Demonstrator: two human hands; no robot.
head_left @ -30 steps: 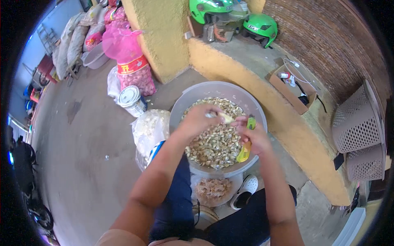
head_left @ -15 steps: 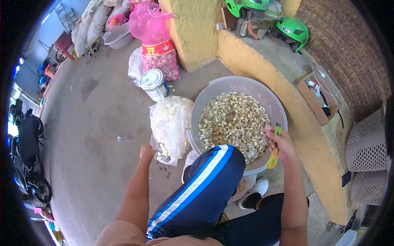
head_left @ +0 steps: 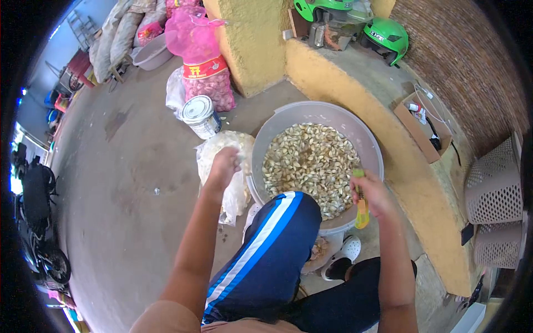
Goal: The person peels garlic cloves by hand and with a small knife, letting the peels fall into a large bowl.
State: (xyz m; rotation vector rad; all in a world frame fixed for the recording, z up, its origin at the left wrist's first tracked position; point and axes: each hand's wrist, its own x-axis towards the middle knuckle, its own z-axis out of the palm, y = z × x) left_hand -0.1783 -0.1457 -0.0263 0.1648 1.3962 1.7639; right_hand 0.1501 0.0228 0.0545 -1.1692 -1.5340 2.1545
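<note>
A large round plastic tub (head_left: 373, 127) stands in front of me, holding many garlic cloves (head_left: 311, 161) that look wet. My right hand (head_left: 373, 194) is closed around a yellow-green utility knife (head_left: 362, 213) at the tub's right rim. Left of the tub sits a clear plastic bag (head_left: 236, 194) of pale pieces that look like peeled cloves. Over this bag is my left hand (head_left: 223, 166), its fingers curled together. Whatever they hold, if anything, is hidden. My knee covers part of the tub's near rim.
Behind the bag stands a metal can (head_left: 201, 116), with a pink mesh sack of garlic (head_left: 208, 83) beyond it. A low yellow wall (head_left: 388, 122) curves along the right, bearing green helmets (head_left: 386, 39) and a cardboard box (head_left: 419, 130). Perforated baskets (head_left: 491, 194) are at far right.
My left hand has moved up and right, from beside the plastic bag to over it. My right hand has shifted slightly, still holding the knife, and the view has turned a little.
</note>
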